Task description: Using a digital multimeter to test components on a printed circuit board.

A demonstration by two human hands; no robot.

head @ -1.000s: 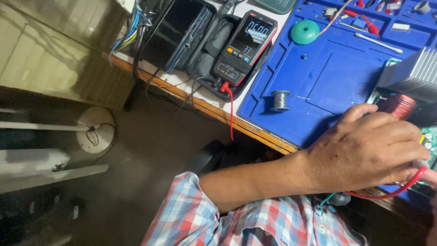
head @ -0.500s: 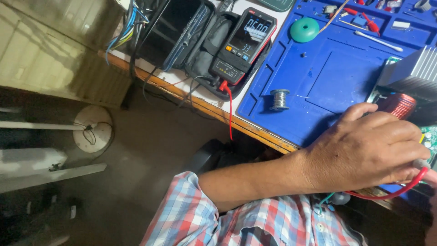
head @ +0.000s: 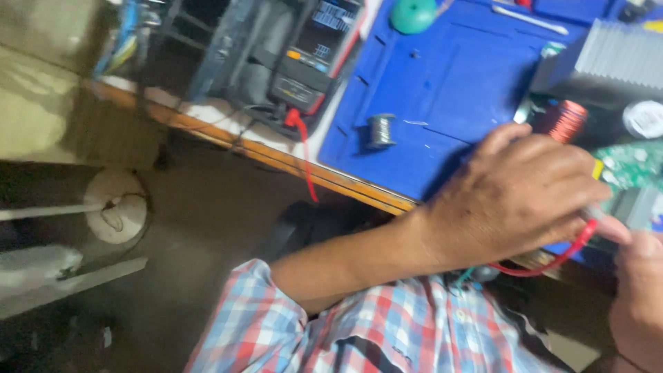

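1. Lying on your wooden bench [head: 228,138] above a dim floor is one blue rubber work mat [head: 442,103].
2. One small solder spool [head: 380,129], one black multimeter [head: 311,59].
3. Your left hand [head: 514,197] pinches one red wire [head: 552,262] near the mat's edge; your right hand [head: 639,297], fingers curled, meets its tip.

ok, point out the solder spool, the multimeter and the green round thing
solder spool [head: 380,130], head view, on its wound middle
multimeter [head: 311,59], head view, on its dark body below the screen
green round thing [head: 413,15], head view, on its top
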